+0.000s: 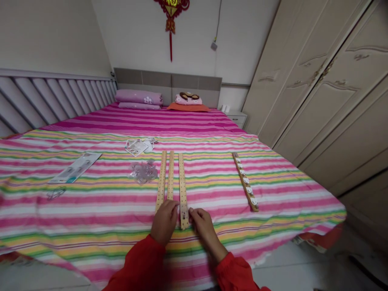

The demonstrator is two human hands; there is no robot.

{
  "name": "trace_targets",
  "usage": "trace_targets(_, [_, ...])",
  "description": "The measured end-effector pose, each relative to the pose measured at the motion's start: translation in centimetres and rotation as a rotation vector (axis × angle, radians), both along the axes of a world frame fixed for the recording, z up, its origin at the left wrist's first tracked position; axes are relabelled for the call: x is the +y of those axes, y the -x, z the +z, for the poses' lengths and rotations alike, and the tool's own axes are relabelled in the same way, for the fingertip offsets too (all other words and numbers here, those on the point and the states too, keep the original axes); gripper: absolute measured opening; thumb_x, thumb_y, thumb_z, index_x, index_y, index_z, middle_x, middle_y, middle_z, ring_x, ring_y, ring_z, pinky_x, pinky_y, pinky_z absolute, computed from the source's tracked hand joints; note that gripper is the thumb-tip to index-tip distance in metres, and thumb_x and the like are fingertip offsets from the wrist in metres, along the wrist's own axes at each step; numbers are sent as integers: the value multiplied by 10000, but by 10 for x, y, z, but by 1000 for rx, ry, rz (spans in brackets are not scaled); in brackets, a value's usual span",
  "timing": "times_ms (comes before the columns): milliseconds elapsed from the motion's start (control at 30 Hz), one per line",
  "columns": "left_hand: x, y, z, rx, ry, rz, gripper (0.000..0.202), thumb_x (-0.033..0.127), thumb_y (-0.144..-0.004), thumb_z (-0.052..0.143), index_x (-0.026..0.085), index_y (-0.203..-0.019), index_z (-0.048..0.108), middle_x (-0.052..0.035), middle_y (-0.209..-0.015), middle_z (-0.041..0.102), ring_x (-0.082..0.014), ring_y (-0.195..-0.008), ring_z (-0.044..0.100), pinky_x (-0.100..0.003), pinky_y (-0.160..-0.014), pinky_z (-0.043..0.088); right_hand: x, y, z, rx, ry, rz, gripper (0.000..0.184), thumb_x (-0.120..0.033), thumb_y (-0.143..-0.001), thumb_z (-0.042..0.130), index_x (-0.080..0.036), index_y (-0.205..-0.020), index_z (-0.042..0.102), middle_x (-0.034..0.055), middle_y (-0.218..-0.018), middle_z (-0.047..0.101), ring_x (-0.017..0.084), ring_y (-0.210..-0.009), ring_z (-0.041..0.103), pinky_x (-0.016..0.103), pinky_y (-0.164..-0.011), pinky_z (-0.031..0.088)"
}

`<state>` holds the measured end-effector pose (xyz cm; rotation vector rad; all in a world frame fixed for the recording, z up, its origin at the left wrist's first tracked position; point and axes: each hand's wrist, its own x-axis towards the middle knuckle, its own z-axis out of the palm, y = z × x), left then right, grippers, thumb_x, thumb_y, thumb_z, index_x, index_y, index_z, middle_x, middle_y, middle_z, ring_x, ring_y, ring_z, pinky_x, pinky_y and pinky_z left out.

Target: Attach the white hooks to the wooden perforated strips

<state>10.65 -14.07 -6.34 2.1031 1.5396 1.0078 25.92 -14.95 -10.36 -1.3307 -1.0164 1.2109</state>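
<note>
Across the frame: striped bed (91,210). Centre: three strips (170,173) lying side by side, holes bare. Right of centre, well apart: fourth strip (245,181) with white pieces all along it, so it looks finished. Left of centre: card (75,167), and a clear bag (144,171) of loose pieces near the strips. Bottom centre: left hand (164,221) narrow, pinching the near end of the right strip (182,178); right hand (202,224) narrow, fingertips on a small fitting (184,210) there. By my read: one of four filled, second at its first piece, two untouched.

A pale, hole-dotted wooden strip (182,190) lies flat on the bedspread (273,194) (small silvery fitting (183,210) at its near end).
</note>
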Motion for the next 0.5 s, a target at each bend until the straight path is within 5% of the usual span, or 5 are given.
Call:
trace_targets(233, [-8, 2, -19, 334, -98, -97, 494, 57, -775, 424, 301, -1145, 642, -11, -1191, 669, -257, -1204, 506, -478, -1004, 316, -11, 9, -2, 137, 179, 130, 378, -515, -670, 631, -188, -526, 507, -73, -377, 450, 62, -259, 353, 203, -294, 189])
trace_targets(500, [-10, 0, -41, 476, -158, -77, 544, 67, -817, 413, 351, -1255, 566, 7, -1287, 602, -267, -1289, 449, -544, -1092, 185, -9, 17, -10, 231, 204, 64, 307, -439, -624, 632, -197, -514, 479, -90, -341, 407, 49, -248, 297, 196, -289, 156])
